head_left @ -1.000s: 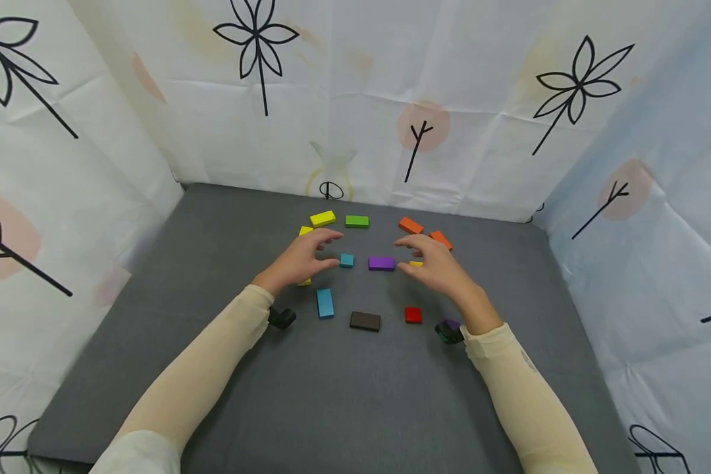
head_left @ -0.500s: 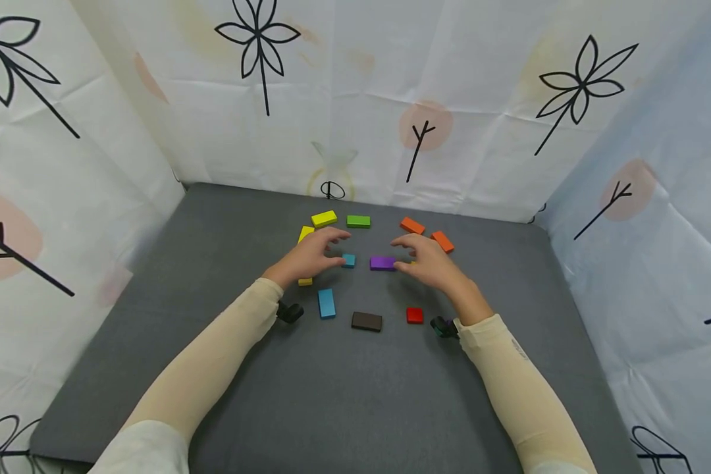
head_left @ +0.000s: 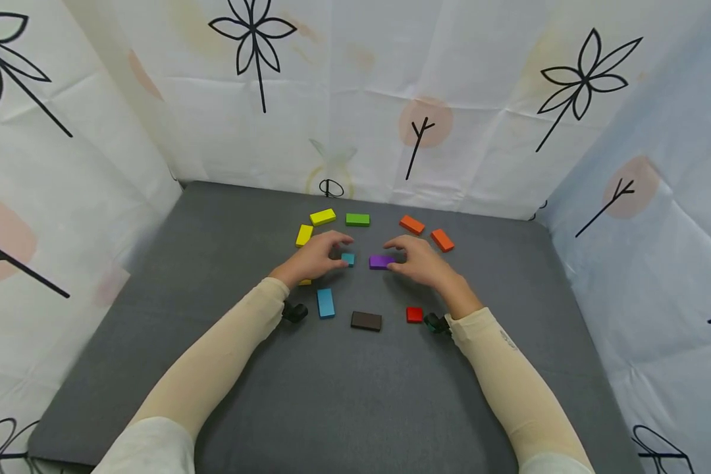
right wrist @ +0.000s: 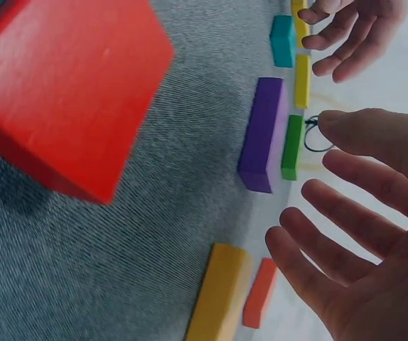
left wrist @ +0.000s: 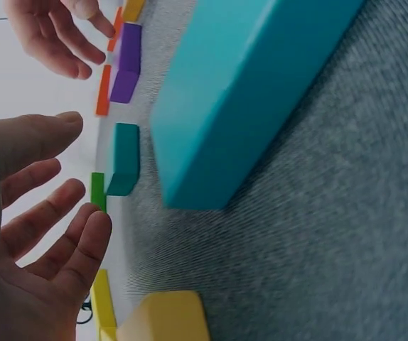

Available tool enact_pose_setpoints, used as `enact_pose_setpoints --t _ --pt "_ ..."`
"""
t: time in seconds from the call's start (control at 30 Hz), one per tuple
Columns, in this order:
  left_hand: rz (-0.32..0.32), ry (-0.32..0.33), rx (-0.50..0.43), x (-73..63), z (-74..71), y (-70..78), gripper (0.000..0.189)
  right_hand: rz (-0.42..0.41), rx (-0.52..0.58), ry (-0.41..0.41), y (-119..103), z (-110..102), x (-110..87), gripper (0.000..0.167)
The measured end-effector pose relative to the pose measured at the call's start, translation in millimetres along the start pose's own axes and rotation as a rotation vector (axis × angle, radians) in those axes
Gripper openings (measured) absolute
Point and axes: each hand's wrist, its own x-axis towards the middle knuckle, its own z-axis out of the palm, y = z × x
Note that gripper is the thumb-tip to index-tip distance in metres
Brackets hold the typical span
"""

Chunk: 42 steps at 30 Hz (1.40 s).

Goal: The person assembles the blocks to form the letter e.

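Observation:
My left hand (head_left: 313, 255) hovers with spread, slightly bent fingers beside a small teal block (head_left: 348, 260), its thumb overlapping the block's edge in the head view. Nothing is between those fingers in the left wrist view, where the teal block (left wrist: 124, 160) stands beyond them. Opposite, my right hand (head_left: 421, 263) is held in the same relaxed way at the right end of a purple block (head_left: 380, 263). In the right wrist view, that purple block (right wrist: 263, 135) lies apart from the fingers, which hold nothing. A yellow-orange block (right wrist: 219, 293) is mostly hidden behind this hand in the head view.
Around the hands on the grey table (head_left: 355, 395) lie a blue block (head_left: 326, 303), a dark brown block (head_left: 366, 321), a red block (head_left: 414, 315), a green block (head_left: 357, 220), yellow blocks (head_left: 322, 216) and orange blocks (head_left: 442, 240). A patterned white curtain (head_left: 355, 85) encloses the table's back and sides.
Both hands have drifted toward each other: the left rightward to the teal block, the right leftward over the end of the purple block. The blocks stay where they were.

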Motion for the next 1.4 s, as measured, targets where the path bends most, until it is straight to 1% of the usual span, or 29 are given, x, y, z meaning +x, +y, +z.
enact_pose_setpoints --t 0.23,0.43,0.63,0.77,1.07,1.4 --pt "-0.044 -0.041 0.032 4.6 4.7 -5.4 0.059 -0.017 -0.020 -0.030 -1 8 10.3 0.046" --pt "-0.043 -0.068 0.049 9.2 7.7 -8.1 0.053 -0.002 -0.042 -0.051 0 13 14.4 0.047" --pt "-0.030 -0.069 0.103 14.3 10.5 -8.9 0.047 0.010 -0.071 -0.053 1 16 16.9 0.044" --pt "-0.024 -0.065 0.121 16.6 11.7 -8.6 0.045 0.018 -0.098 -0.057 2 18 18.8 0.042" --pt "-0.043 -0.070 0.135 16.8 11.4 -6.8 0.043 0.038 -0.116 -0.053 1 21 22.1 0.036" --pt "-0.052 -0.066 0.145 16.6 11.8 -6.0 0.042 0.037 -0.138 -0.049 -1 20 24.1 0.034"
